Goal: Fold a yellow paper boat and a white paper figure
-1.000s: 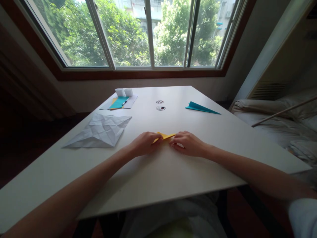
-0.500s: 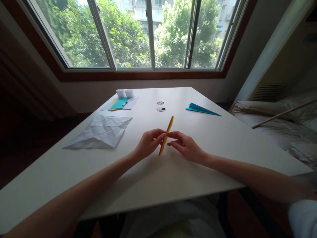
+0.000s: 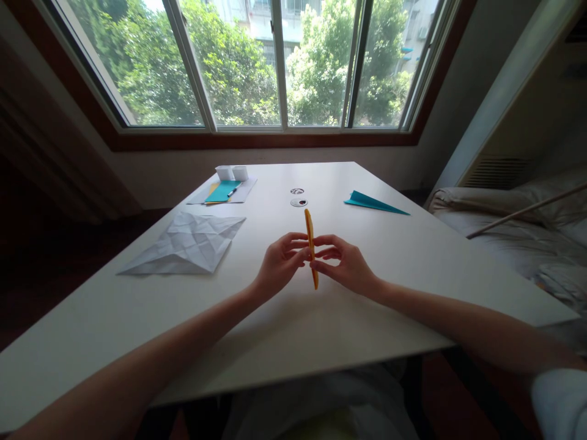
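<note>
Yellow folded paper piece (image 3: 309,221): has swung since half a second ago; top leaned right then, now tips slightly left, near upright, edge-on on my feed.
Left hand (image 3: 279,264): left of the piece, fingers and thumb clamped on it around mid-length; I can't see every fingertip.
Right hand (image 3: 346,264): thumb tip was off the piece, now on it; fingers bent against the right face, so clamped too, gap between thumb and index.
Piece position: between both hands, over the white rectangular tabletop (image 3: 321,333); can't tell from here whether its lower tip touches.
Left of hands: large creased white paper sheet (image 3: 188,241), spread out, clear of the left hand.
Right, further back: long pointed teal folded paper shape (image 3: 371,200), well apart from the right hand.
Beyond the piece: two small round black-and-white discs (image 3: 299,202), one behind the other.
Back-left pile: flat teal paper sheet (image 3: 221,192) over yellow and white sheets, slim dark-and-white pen (image 3: 233,190) on top, two small white boxes (image 3: 232,173) just behind.
Right edge: pale padded sofa (image 3: 518,211), beside the table.
</note>
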Tool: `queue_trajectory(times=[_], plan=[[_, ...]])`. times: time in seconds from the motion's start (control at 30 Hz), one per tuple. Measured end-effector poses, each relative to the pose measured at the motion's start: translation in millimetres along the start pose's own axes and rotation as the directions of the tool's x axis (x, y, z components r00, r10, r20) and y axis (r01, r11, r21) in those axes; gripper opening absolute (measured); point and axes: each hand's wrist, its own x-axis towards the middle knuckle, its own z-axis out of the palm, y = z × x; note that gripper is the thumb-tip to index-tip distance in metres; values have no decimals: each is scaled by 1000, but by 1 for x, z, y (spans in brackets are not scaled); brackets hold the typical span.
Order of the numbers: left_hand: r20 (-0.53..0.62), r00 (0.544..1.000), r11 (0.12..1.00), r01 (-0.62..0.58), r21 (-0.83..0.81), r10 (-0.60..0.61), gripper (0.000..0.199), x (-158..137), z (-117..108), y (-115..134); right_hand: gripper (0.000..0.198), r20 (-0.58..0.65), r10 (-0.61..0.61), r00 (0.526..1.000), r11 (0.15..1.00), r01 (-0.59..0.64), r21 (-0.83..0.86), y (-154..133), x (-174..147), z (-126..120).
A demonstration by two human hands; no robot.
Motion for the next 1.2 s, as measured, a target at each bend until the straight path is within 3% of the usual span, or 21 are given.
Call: queue_trajectory(times=[0.47,0.77,0.93,1.2], plan=[[-27,1000,1000,7,-22,-8,30,1,-1,-5,36,55,-15,998,999,13,50,2,0,-1],[-98,984,969,-128,211,151,33,1,1,-15,34,58,-154,986,977,161,-140,4,-3,6],[-72,983,907,-128,401,170,37,0,4,-11,27,29,-139,990,950,141,-278,6,0,6],[-20,989,922,-127,365,144,43,-2,9,-2,15,-50,-133,990,927,107,-360,9,10,-4]])
